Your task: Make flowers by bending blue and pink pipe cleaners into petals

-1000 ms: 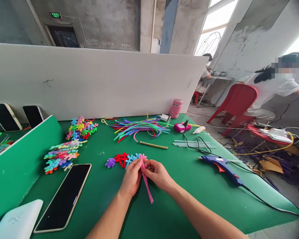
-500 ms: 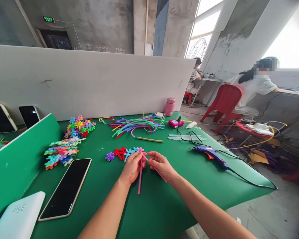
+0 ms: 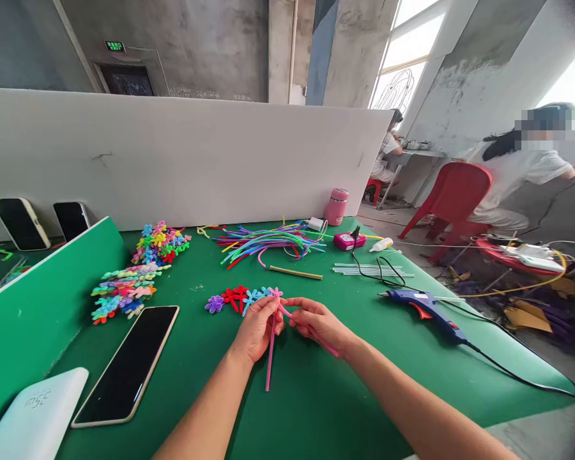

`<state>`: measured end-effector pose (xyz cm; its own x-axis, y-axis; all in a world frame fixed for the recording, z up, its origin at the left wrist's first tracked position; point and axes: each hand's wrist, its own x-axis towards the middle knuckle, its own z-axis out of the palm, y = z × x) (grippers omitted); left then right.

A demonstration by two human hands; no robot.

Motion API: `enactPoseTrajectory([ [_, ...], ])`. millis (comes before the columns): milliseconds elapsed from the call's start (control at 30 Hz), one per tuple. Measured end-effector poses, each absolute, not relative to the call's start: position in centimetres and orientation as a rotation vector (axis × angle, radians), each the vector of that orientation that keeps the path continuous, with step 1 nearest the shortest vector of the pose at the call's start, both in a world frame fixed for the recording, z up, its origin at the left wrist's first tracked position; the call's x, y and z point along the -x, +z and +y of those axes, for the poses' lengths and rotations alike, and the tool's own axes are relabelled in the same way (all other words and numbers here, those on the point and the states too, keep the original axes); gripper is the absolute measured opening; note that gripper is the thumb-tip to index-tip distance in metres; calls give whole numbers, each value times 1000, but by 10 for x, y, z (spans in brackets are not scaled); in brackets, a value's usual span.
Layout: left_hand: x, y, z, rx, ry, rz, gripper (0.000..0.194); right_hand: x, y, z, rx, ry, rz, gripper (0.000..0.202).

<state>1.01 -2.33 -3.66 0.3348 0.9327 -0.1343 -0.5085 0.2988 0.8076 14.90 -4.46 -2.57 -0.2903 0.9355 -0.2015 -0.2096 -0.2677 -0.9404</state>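
A pink pipe cleaner (image 3: 270,364) is bent into small petals at its top, with two long ends hanging down. My left hand (image 3: 259,326) pinches it just under the petals. The fingers of my right hand (image 3: 320,324) are closed on its other end, which runs out slantwise below the palm. Just beyond my left hand, a row of finished pieces lies on the table: a purple flower (image 3: 214,304), red pieces (image 3: 234,298) and light blue pieces (image 3: 253,298).
Loose pipe cleaners (image 3: 268,243) lie at the back. Pipe-cleaner flowers (image 3: 124,287) are piled left, near a phone (image 3: 127,364) and a power bank (image 3: 41,412). To the right are a glue gun (image 3: 426,313), its cord, glue sticks (image 3: 364,269) and a pink bottle (image 3: 336,207).
My right hand has drawn slightly away from the left, pulling the pink end to the right. The camera view has shifted a little to the left.
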Motion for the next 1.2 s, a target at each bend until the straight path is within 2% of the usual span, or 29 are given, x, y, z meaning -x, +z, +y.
enactPoseTrajectory([
  [167, -12, -39, -23, -741, 1091, 699, 13, -151, -25, -30, 1004, 1760, -1088, 40],
  [433, -15, -38, -25, -743, 1139, 767, 13, -140, -27, -25, 677, 1780, -1200, 36],
  [700, -18, -38, -28, -801, 1082, 852, 15, -147, -31, -25, 605, 1829, -1170, 38],
  [967, -23, -37, -36, -1017, 1089, 1064, 20, -155, -30, -28, 890, 1685, -1116, 40],
  [1200, -29, -30, -39, -1130, 1043, 1159, 27, -153, -29, -26, 941, 1587, -1073, 39],
])
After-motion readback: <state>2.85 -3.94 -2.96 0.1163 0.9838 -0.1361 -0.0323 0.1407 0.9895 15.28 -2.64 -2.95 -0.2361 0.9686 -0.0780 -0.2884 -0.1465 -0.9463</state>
